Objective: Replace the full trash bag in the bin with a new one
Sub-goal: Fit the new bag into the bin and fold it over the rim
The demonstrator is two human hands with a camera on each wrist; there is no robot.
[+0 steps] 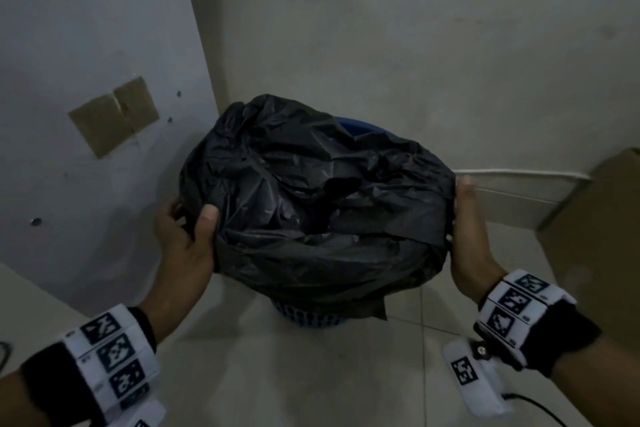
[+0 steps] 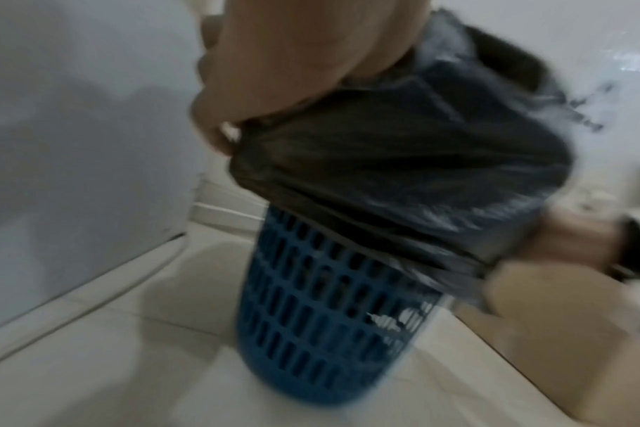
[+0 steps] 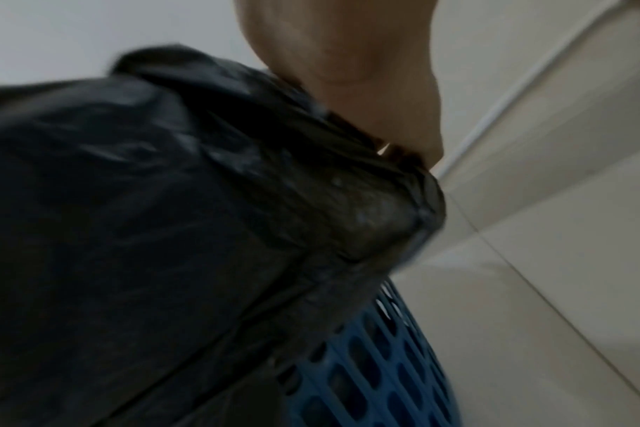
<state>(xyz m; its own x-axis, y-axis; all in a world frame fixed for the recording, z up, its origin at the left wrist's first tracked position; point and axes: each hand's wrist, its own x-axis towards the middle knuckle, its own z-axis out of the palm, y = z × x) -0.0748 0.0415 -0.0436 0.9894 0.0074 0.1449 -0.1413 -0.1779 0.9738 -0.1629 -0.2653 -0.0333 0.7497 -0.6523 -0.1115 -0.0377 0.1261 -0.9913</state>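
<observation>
Black trash bag bulging over the blue bin, on the floor in a corner. Left hand clamped on the bag's folded rim, thumb on top; right hand flat against the opposite side, fingers hidden, grip unclear. Risk: thin plastic tearing or snagging on the bin's lattice, bin lifting along. Wall close at left, cardboard box at right; open room straight up.

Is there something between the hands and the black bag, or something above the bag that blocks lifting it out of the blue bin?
Nothing visible. The left hand and right hand already grip the black bag at opposite sides of the blue bin. Nothing shows over the bag; the cardboard box stands off to the right.
</observation>
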